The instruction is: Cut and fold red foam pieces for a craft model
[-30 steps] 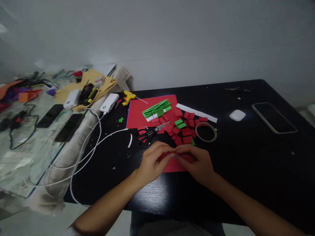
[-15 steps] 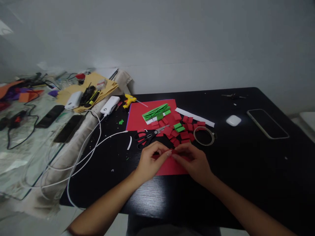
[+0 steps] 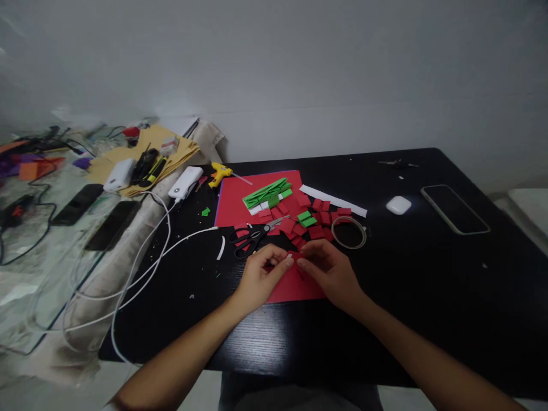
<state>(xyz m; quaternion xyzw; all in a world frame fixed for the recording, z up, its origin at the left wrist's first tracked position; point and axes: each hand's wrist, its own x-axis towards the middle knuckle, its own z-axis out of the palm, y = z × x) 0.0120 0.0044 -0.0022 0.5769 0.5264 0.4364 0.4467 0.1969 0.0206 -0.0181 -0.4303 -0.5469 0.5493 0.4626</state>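
My left hand [image 3: 262, 275] pinches a small piece of red paper [image 3: 295, 257] between thumb and fingers, with a tiny whitish bit showing by the thumb tip. From the other side, my right hand [image 3: 333, 273] has its thumb and fingertips closed at the same paper. Under both hands lies a larger red sheet [image 3: 295, 290] on the black table. Just beyond them are several small folded red paper pieces [image 3: 317, 232], a folded green piece [image 3: 306, 218] and black-handled scissors [image 3: 252, 235]. A roll of tape [image 3: 349, 233] lies beyond my right hand.
A green folded paper strip [image 3: 268, 194] rests on a red sheet [image 3: 231, 197] at the back. Nearby are a yellow glue gun [image 3: 220, 173], a white power bank [image 3: 185, 182] and white cables [image 3: 165, 251]. To the right lie a white case [image 3: 398, 205] and a phone [image 3: 454, 210].
The fingertips of my two hands have parted slightly, showing more of the small red paper between them. The whole view has shifted a little, so the table things appear further left.
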